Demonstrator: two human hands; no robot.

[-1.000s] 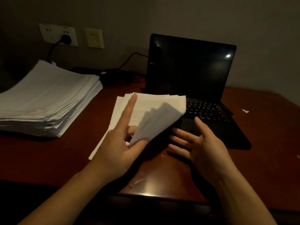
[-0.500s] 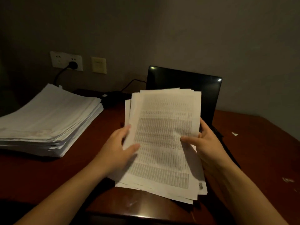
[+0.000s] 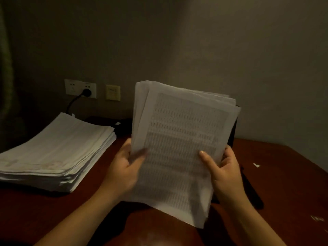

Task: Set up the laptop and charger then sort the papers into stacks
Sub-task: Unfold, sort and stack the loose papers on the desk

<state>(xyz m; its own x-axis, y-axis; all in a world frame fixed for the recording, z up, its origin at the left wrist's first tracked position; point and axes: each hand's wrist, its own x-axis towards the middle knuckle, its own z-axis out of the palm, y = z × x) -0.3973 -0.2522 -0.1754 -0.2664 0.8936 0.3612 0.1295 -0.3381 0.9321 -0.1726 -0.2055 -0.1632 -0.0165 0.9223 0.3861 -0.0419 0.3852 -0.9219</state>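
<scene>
While the left hand (image 3: pixel 122 167) and right hand (image 3: pixel 225 173) each curl round one side edge, thumbs on the front, a loose sheaf of white printed papers (image 3: pixel 177 148) stands tilted above the dark red-brown wooden desk (image 3: pixel 53 210). Dense grey rows of print cover its top sheet, and the sheets behind fan out unevenly at the top. A thick stack of white paper (image 3: pixel 58 151) rests to the left. The black laptop (image 3: pixel 232 135) shows only at the sheaf's right edge. Farther back, a black plug (image 3: pixel 87 92) sits in the white wall socket (image 3: pixel 71 87).
</scene>
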